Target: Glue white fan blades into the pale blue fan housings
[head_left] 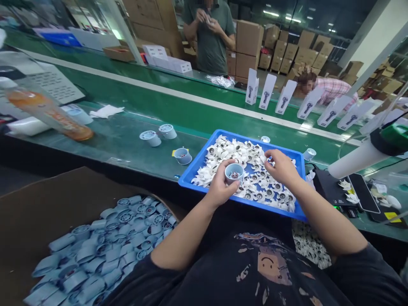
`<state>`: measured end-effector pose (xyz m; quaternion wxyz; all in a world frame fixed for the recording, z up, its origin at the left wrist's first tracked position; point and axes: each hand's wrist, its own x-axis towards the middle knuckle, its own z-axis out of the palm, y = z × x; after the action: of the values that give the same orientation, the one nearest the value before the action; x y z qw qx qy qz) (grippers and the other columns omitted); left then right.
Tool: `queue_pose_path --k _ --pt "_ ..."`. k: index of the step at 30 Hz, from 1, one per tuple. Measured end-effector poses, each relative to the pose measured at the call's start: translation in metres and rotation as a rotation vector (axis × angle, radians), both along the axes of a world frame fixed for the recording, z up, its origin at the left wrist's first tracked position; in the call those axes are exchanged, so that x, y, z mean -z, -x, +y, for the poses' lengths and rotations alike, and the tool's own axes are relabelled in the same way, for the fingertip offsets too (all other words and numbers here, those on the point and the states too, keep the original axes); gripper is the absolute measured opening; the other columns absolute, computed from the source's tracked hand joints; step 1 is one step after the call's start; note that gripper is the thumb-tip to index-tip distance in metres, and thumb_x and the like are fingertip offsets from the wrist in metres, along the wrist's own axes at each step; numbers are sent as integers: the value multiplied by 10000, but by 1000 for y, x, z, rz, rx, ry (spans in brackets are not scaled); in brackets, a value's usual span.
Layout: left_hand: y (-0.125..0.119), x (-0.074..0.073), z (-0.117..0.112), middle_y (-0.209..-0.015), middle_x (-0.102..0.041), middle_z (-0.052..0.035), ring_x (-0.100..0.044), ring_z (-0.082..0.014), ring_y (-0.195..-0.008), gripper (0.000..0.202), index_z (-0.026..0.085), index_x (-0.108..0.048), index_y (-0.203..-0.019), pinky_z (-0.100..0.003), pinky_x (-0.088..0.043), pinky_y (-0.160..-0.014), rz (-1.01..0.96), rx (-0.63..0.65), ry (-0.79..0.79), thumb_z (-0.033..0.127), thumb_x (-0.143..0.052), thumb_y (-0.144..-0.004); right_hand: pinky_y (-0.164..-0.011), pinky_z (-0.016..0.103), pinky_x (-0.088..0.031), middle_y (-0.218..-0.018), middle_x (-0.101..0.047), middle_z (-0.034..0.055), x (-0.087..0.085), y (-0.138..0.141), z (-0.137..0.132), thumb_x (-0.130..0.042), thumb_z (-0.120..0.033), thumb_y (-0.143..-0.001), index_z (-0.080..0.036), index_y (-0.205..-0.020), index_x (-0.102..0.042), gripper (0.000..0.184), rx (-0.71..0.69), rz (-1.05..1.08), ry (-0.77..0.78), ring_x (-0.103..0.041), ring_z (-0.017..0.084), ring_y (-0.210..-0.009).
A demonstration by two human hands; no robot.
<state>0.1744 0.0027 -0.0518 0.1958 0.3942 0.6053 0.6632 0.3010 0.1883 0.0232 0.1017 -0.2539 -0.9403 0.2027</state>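
Observation:
My left hand (223,182) is wrapped round a light blue cylindrical housing (234,173), its open end facing up and some coppery and metal parts showing inside. Under both hands lies a blue tray (188,176) heaped with small white fan impellers (259,195), many with dark round hubs. Over the tray's right side, my right hand (282,168) has its fingers bent and drawn together among the impellers; what they hold is hidden. Several similar blue housings (182,156) stand on the green bench left of the tray.
A large cardboard box (79,182) full of blue housings stands at lower left. A drink bottle (47,112) lies on the bench. White printed boxes (285,97) line the green conveyor (191,102). At right are a white tube (353,155) and phone (363,193). Two people work opposite.

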Motion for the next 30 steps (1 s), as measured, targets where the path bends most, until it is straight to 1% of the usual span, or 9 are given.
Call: queue_pose_path --k 3,6,11,13,17,19,22,26,30 --pt "-8 -6 -20 -1207 -671 -146 -668 -292 -1069 662 176 -566 -1279 -404 -541 -924 75 127 89 461 -761 -714 -791 340 -538 -1035 -662 77 3 -38 -31 -464 -379 -917 -201 -1136 -553 296 -92 154 396 -643 178 -878" --pt "-16 -16 -32 -1212 -700 -133 -665 -320 -1115 623 209 -661 -1210 -437 -530 -978 245 255 122 495 -828 -681 -701 310 -549 -860 -638 29 12 -64 -56 -433 -487 -909 -219 -1085 -528 335 -125 260 732 -624 138 -701" --pt "-27 -25 -33 -1228 -710 -105 -685 -283 -1084 615 267 -625 -1297 -426 -545 -967 511 301 12 434 -821 -738 -652 291 -532 -788 -600 0 14 -74 -74 -555 -538 -838 -230 -999 -552 348 -124 352 1002 -583 124 -641" --pt "-31 -26 -33 -1249 -701 -98 -687 -274 -1090 634 284 -590 -1340 -409 -556 -962 555 293 -16 375 -815 -754 -671 290 -518 -855 -625 14 6 -75 -80 -617 -436 -824 -228 -1003 -587 276 -141 362 885 -573 124 -673" --pt "-36 -28 -36 -1274 -689 -89 -682 -267 -1114 639 290 -551 -1376 -404 -569 -964 609 267 -6 296 -779 -779 -764 340 -510 -994 -653 74 -11 -77 -93 -579 -207 -865 -205 -1056 -669 211 -244 276 257 -605 177 -841" --pt "-38 -28 -38 -1254 -698 -88 -684 -264 -1111 594 280 -561 -1362 -409 -570 -970 648 236 1 295 -753 -801 -770 357 -512 -989 -637 89 -14 -75 -97 -586 -193 -884 -198 -1045 -703 199 -288 225 101 -607 197 -873" --pt "-43 -26 -42 -1189 -725 -90 -700 -260 -1073 517 258 -585 -1326 -406 -581 -955 710 169 -29 309 -725 -831 -733 329 -494 -914 -591 66 -12 -69 -97 -663 -201 -872 -209 -997 -745 150 -335 204 46 -579 177 -817" --pt "-51 -25 -44 -1129 -744 -85 -717 -258 -1031 529 247 -572 -1329 -408 -588 -944 786 54 -88 273 -734 -827 -689 282 -448 -827 -533 27 -4 -60 -95 -715 -189 -846 -208 -921 -765 92 -380 196 103 -531 141 -749" --pt "-53 -23 -41 -1139 -742 -94 -711 -254 -1058 509 239 -557 -1340 -403 -583 -957 830 49 -81 263 -706 -855 -724 306 -455 -846 -537 37 -1 -61 -92 -710 -197 -850 -200 -930 -768 98 -354 196 137 -538 157 -785"
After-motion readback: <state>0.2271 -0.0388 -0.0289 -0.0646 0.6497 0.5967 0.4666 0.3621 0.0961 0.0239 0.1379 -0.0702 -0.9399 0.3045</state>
